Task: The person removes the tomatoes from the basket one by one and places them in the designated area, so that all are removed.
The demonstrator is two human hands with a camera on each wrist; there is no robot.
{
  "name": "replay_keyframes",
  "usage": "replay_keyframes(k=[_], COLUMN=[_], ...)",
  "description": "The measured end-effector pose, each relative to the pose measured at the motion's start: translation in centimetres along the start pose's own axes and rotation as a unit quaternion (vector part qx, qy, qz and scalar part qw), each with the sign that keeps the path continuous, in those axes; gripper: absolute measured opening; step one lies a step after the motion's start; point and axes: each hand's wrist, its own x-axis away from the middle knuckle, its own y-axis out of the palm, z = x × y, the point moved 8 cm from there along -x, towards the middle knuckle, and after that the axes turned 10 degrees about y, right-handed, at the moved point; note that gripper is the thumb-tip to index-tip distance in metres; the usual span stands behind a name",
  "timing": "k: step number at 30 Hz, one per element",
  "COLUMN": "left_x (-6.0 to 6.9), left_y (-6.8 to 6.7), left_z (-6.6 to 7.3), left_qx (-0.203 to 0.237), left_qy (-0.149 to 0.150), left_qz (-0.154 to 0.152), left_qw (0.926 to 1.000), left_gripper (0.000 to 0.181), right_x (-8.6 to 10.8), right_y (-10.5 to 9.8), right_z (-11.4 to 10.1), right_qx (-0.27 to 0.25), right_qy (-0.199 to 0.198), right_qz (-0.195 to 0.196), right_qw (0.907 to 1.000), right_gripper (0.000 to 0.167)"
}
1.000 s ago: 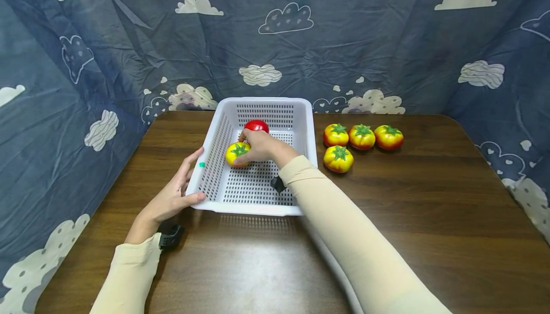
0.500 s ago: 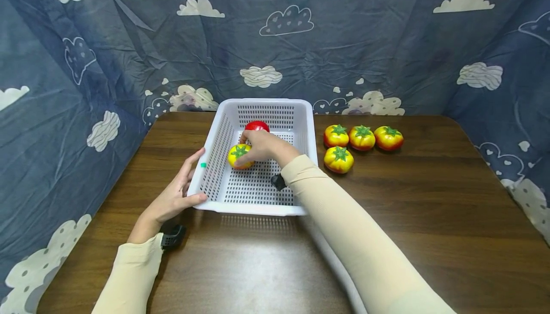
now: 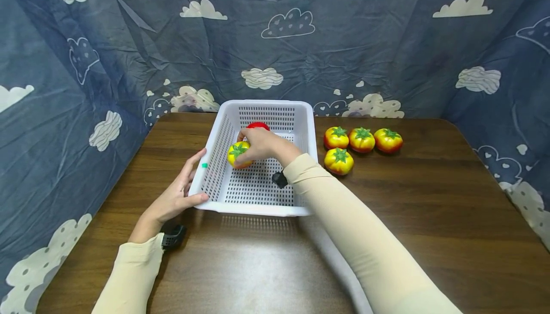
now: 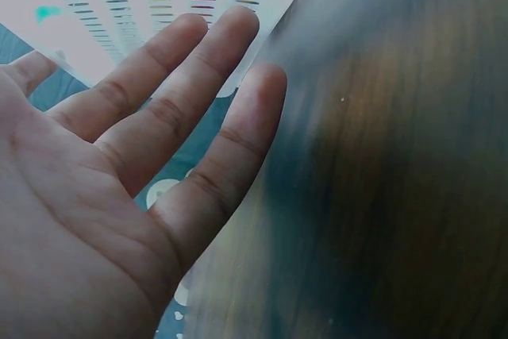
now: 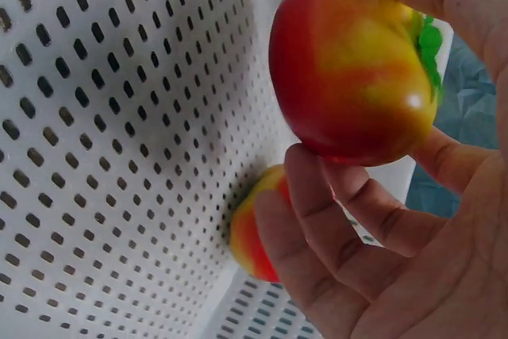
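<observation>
Dark-blue cloud-print cloth [image 3: 365, 42] fills the upper frame, w/ a brown wooden table [image 3: 429, 218] below. Tomato [image 3: 236, 150] (yellow-red, green leaf top) is inside the white basket [image 3: 253, 208], left of frame ctr.; can't tell if its base touches the floor. R hand [image 3: 263, 144] pinches it btwn thumb & fingertips, other fingers spread, per R wrist view. Just beyond, upper part of basket, sits a red tomato [image 3: 259, 125], partly hidden by that hand. L hand [image 3: 175, 198], lower left of ctr., steadies the basket: thumb at near-left corner, fingers straight & spread against the outside. Four loose tomatoes [image 3: 339, 162] lie on the table right of ctr.

Step in hand, I'd judge: handling 1 tomato in the basket. Next move prob. calls for a firm pinch if lifting, or a gentle release once it's supported, w/ basket steady.
</observation>
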Motion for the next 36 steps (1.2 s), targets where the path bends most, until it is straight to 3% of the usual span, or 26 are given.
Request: replay_keyframes(k=[15,27,36], left_x=[0.0,-0.1,0.0], left_y=[0.1,0.3,0.2], left_z=[-0.3,-0.1,0.2], left_qx=[-0.005,0.008,0.015], left_qy=[-0.019,-0.008,0.013], left_qz=[0.002,-0.004,-0.002], left_qw=[0.9998,0.9999,0.9998], left_gripper=[0.107,0.107,0.106], right_x=[1.3,3.0,4.1], right_y=[-2.1,-3.8,-5.0], right_z=[0.3,1.2,2.9], right_qx=[-0.028,-0.019,-0.035], right_qy=[-0.044,-0.057,-0.031], right_qz=[0.016,0.017,0.013], right_qw=[0.9985,0.9981,0.9988], right_gripper=[0.055,0.057,0.058])
